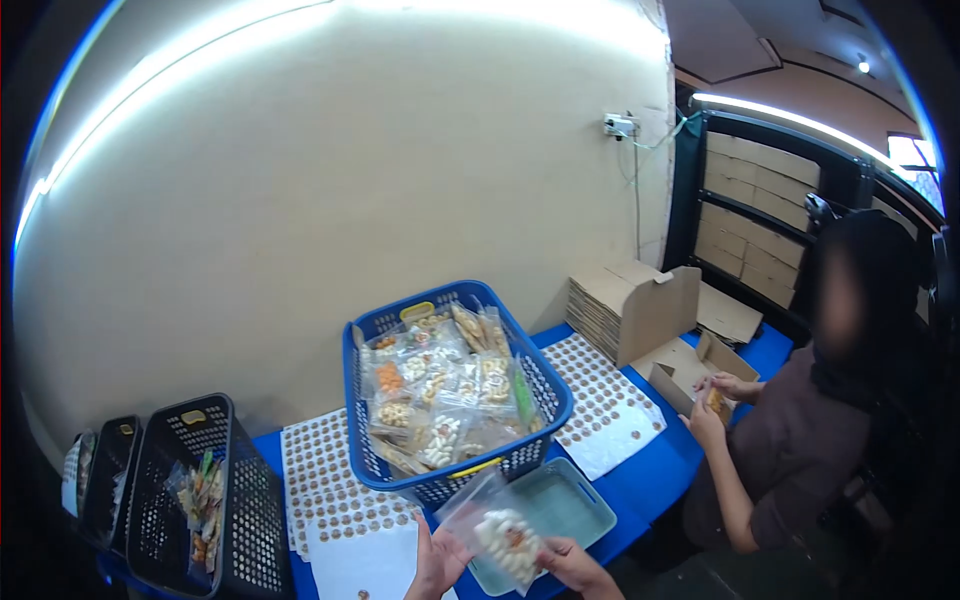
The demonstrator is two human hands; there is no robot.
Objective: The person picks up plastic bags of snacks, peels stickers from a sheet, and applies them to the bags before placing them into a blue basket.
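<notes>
Low in the head view, my right hand (578, 567) pinches the lower right edge of a clear plastic bag (510, 535) of white snack pieces. A round brown sticker shows on the bag's front. To its left, my left hand (440, 562) has its thumb raised and fingers apart, right beside the bag's edge. Under the bag lies a shallow green tray (575, 505), partly covered by it. Just beyond stands a blue basket (558, 400) filled with packed snack bags (440, 385).
Sticker sheets (330, 470) lie on the blue table (645, 490). Black baskets (160, 500) stand at left, one holding snack bags. On the right, a person (850, 420) holds a small packet (716, 403) by an open cardboard box (655, 345); flattened cartons (592, 310) are stacked behind.
</notes>
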